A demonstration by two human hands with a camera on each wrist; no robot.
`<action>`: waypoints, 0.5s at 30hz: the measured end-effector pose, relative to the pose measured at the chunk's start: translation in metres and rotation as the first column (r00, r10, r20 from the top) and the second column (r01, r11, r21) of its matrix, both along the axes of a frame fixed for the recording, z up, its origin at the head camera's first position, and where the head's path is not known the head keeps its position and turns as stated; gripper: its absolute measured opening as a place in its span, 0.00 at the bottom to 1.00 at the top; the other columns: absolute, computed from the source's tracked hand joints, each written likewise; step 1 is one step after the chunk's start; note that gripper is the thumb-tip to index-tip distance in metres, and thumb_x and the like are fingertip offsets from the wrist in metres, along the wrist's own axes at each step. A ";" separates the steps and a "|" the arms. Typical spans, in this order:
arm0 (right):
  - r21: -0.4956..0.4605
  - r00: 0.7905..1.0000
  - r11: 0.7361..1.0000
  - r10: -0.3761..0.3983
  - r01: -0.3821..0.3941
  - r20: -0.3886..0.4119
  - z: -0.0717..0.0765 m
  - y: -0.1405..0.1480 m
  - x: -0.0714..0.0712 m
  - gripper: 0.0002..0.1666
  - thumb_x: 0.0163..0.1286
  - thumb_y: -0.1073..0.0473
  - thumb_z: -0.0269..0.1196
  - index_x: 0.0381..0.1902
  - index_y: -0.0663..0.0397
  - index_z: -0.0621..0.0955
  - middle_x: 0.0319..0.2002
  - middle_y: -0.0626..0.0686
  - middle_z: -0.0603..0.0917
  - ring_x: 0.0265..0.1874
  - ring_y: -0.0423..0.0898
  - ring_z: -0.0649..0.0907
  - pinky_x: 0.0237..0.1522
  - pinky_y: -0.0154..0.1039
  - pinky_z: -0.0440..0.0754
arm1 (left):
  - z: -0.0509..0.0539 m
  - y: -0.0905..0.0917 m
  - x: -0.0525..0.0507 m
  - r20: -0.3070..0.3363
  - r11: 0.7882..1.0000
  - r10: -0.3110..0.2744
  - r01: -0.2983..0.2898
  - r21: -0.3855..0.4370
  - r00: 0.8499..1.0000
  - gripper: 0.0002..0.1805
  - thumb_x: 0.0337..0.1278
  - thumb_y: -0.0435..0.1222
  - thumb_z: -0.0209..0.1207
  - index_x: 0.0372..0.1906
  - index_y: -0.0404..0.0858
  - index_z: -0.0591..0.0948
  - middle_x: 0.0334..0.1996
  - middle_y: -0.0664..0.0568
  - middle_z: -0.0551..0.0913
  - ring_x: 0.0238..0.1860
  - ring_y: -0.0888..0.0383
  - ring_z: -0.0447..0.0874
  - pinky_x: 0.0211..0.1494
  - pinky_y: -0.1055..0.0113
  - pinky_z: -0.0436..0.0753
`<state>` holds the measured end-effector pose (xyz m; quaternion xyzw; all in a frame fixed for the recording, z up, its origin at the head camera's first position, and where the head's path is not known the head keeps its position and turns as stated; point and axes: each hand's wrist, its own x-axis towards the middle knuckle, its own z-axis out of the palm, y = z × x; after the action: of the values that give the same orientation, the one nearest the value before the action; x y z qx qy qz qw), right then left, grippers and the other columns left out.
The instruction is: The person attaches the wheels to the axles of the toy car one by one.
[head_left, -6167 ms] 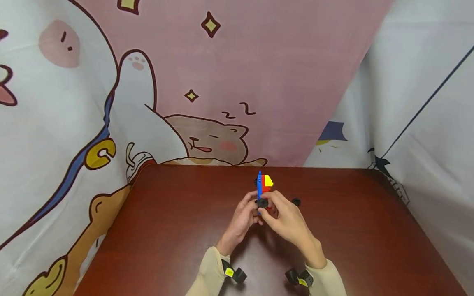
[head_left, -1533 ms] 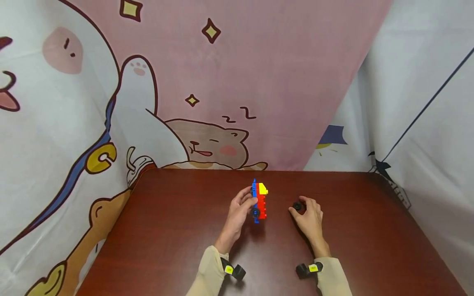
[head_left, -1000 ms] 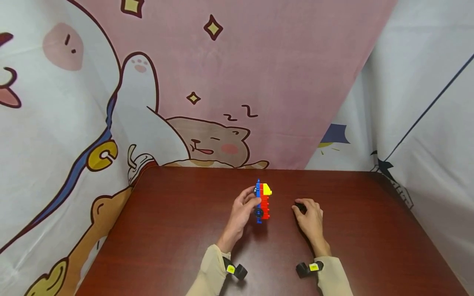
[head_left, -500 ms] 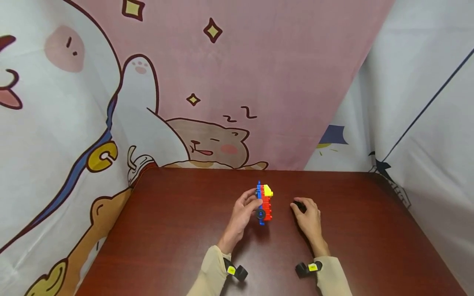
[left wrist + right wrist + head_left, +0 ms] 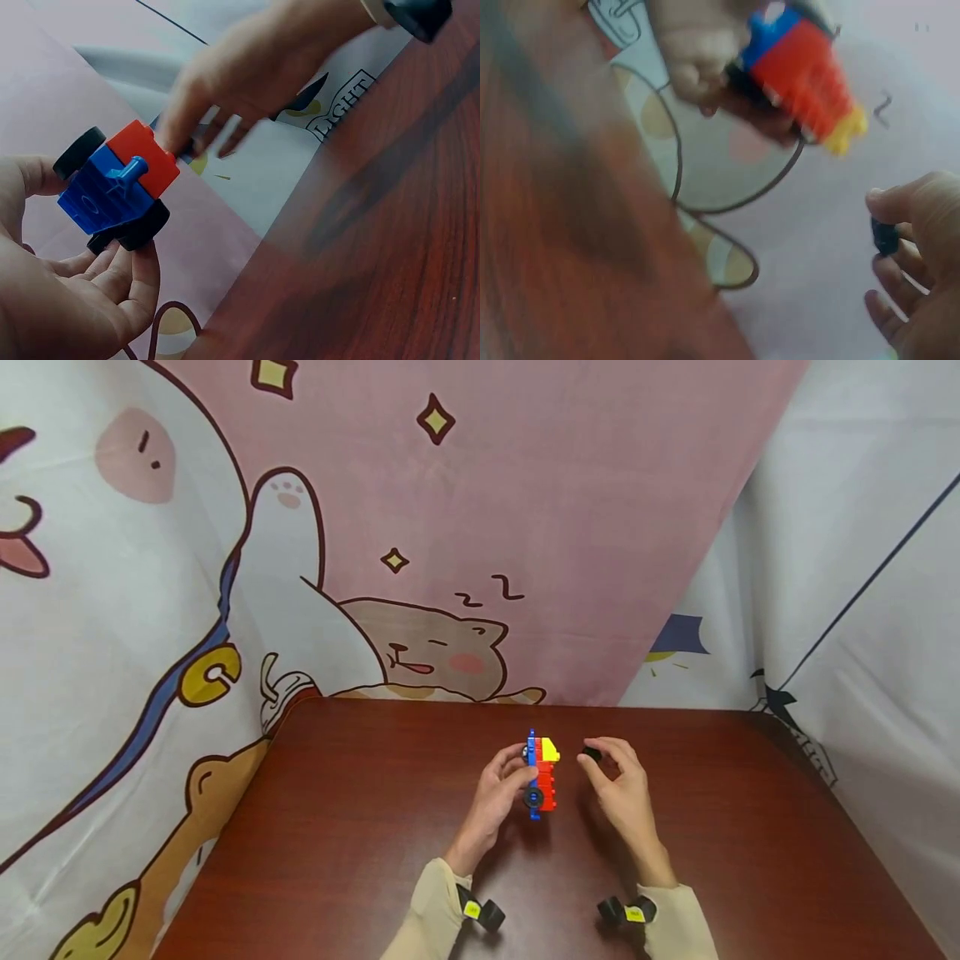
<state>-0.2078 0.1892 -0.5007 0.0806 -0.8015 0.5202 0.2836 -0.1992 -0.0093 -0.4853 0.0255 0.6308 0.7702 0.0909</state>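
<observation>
My left hand [image 5: 493,800] grips a toy car [image 5: 546,787] of blue, red and yellow building bricks, holding it above the table. The thumb lies on its near side. In the left wrist view the blue underside [image 5: 97,196] faces the camera, with black wheels [image 5: 79,152] on both sides; fingers hide part of it. Just to the right, my right hand [image 5: 628,793] pinches a small black wheel [image 5: 592,752] between thumb and fingertips, apart from the car. The right wrist view shows that wheel [image 5: 885,236] partly covered by the fingers.
A reddish-brown wooden table [image 5: 337,827] lies under both hands. Behind it hangs a pink and white cloth [image 5: 570,527] with cartoon animals, and a white cloth [image 5: 862,610] hangs at the right. Each wrist wears a black camera [image 5: 491,915] on a strap.
The small black wheel, earlier on the table, is lifted in my right hand, which has moved up and left towards the car. Both hands were on the car at first; the left still holds it.
</observation>
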 end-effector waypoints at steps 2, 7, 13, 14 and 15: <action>0.000 0.998 1.000 -0.003 0.003 -0.063 0.009 -0.004 0.003 0.17 0.59 0.75 0.69 0.48 0.68 0.84 0.48 0.66 0.81 0.43 0.47 0.75 0.47 0.20 0.68 | -0.001 0.001 0.000 -0.004 1.000 0.000 0.000 0.000 1.000 0.27 0.64 0.39 0.61 0.66 0.36 0.72 0.53 0.40 0.81 0.40 0.60 0.81 0.48 0.66 0.80; -0.052 0.993 0.999 -0.019 0.013 -0.118 0.026 -0.007 0.011 0.19 0.56 0.76 0.70 0.47 0.64 0.85 0.48 0.62 0.82 0.43 0.46 0.76 0.47 0.22 0.69 | -0.002 0.003 0.002 -0.017 1.000 -0.002 0.002 -0.005 1.000 0.27 0.63 0.38 0.61 0.65 0.38 0.72 0.53 0.40 0.80 0.41 0.60 0.81 0.48 0.66 0.80; -0.060 0.990 0.996 0.057 -0.065 -0.127 0.041 -0.011 0.021 0.20 0.57 0.73 0.71 0.49 0.60 0.84 0.49 0.56 0.82 0.45 0.43 0.79 0.49 0.25 0.74 | -0.005 0.007 0.004 -0.013 1.000 -0.021 0.021 0.010 1.000 0.28 0.62 0.38 0.61 0.65 0.38 0.69 0.50 0.41 0.82 0.41 0.60 0.81 0.47 0.67 0.79; -0.052 0.988 0.996 0.071 -0.079 -0.134 0.043 -0.013 0.023 0.21 0.57 0.74 0.71 0.50 0.60 0.84 0.49 0.56 0.82 0.45 0.43 0.78 0.50 0.25 0.74 | -0.005 0.007 0.005 -0.005 1.000 -0.022 0.022 0.015 1.000 0.28 0.61 0.38 0.61 0.65 0.38 0.69 0.49 0.42 0.83 0.40 0.60 0.81 0.46 0.67 0.79; -0.042 0.986 0.995 0.086 -0.093 -0.139 0.044 -0.015 0.025 0.21 0.57 0.74 0.71 0.50 0.60 0.84 0.49 0.56 0.82 0.46 0.41 0.78 0.51 0.27 0.74 | -0.005 0.008 0.005 -0.003 1.000 -0.026 0.026 0.015 1.000 0.28 0.61 0.37 0.61 0.65 0.38 0.69 0.48 0.42 0.83 0.40 0.60 0.82 0.47 0.66 0.79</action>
<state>-0.1830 0.1742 -0.4569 0.1453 -0.7629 0.5447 0.3164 -0.1942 -0.0016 -0.4907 0.0356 0.6247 0.7736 0.0998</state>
